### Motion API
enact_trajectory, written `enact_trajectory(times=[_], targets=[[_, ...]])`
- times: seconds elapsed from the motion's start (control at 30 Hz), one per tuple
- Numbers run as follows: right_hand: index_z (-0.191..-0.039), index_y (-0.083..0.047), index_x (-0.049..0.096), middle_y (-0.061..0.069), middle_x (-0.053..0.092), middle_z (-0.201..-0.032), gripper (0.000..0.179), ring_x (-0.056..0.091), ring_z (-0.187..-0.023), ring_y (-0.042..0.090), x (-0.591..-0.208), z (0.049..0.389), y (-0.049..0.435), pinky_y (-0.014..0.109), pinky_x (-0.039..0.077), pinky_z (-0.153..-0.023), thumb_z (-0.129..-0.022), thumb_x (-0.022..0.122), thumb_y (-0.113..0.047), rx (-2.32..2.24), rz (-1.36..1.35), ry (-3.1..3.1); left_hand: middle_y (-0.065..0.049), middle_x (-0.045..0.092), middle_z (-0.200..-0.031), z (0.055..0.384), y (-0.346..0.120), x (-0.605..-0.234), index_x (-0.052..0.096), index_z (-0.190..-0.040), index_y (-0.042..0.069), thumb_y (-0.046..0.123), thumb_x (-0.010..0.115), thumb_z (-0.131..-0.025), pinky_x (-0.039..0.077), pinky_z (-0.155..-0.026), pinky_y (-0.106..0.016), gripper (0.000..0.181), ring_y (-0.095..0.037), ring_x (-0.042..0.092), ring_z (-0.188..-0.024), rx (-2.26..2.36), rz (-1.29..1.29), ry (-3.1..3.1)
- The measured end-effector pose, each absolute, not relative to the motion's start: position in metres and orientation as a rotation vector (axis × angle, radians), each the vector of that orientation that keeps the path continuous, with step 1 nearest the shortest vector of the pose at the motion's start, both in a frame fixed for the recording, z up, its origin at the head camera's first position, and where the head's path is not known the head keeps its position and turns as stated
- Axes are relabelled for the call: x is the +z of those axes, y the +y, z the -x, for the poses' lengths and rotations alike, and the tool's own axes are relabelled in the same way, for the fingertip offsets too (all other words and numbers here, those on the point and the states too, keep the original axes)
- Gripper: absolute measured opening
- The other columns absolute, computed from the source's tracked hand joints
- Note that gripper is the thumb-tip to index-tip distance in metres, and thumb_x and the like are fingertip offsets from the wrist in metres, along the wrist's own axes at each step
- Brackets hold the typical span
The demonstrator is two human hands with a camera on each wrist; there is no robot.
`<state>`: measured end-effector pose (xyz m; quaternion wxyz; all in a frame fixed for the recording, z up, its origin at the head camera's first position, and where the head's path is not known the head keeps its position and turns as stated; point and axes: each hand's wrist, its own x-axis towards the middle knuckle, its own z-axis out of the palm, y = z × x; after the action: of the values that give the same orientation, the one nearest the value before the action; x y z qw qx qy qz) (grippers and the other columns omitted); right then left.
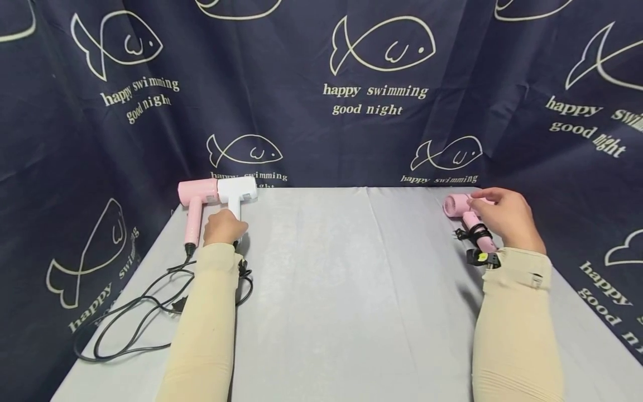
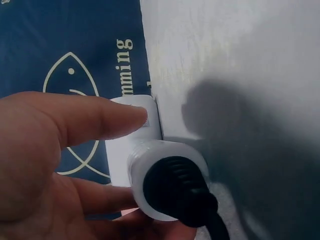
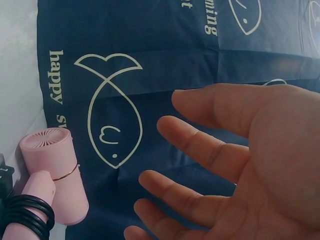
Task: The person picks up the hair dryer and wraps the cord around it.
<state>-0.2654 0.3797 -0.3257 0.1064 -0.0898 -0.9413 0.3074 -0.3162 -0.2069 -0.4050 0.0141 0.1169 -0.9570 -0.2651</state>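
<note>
My left hand (image 1: 223, 227) grips the handle of a white hair dryer (image 1: 237, 188), whose barrel points across the far left of the table. In the left wrist view, the thumb lies along one side of the white handle (image 2: 170, 152) and fingers pass behind it. A black cord sleeve (image 2: 177, 187) juts from the handle's end. Over at the far right, my right hand (image 1: 508, 218) hovers beside a pink hair dryer (image 1: 456, 205) with its black cord wound round the handle. The right wrist view shows its fingers (image 3: 195, 145) spread and apart from that dryer.
Left of the white dryer lies another pink hair dryer (image 1: 193, 220), close against it. Loose black cords (image 1: 125, 304) loop over the left side of the grey-white table (image 1: 326, 279). A dark blue fish-patterned curtain (image 1: 301, 67) hangs behind and at the sides.
</note>
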Motion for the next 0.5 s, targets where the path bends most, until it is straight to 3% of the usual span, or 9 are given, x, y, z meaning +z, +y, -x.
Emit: enact_trajectory(times=[0.2,0.5], targets=[[-0.132,-0.01,0.066,0.023,0.062,-0.134,0.052,0.055,-0.117,0.04,-0.328,0.268,0.378,0.048,0.041,-0.09,-0.101,0.053,-0.05,0.882,0.236,-2.765,-0.023,0.067,-0.094,0.318,-0.212,-0.409,0.065,-0.109,-0.009,0.018,0.06,-0.089,0.052,-0.068,-0.043,0.034,-0.033,0.061,-0.078,-0.839,-0.326,-2.999],[-0.135,-0.007,0.064,0.025,0.059,-0.14,0.055,0.053,-0.123,0.044,-0.33,0.269,0.376,0.058,0.043,-0.095,-0.103,0.05,-0.049,0.901,0.212,-2.793,-0.025,0.065,-0.1,0.322,-0.218,-0.413,0.062,-0.114,-0.012,0.014,0.06,-0.088,0.053,-0.074,-0.042,0.037,-0.034,0.06,-0.083,-0.98,-0.33,-2.968]])
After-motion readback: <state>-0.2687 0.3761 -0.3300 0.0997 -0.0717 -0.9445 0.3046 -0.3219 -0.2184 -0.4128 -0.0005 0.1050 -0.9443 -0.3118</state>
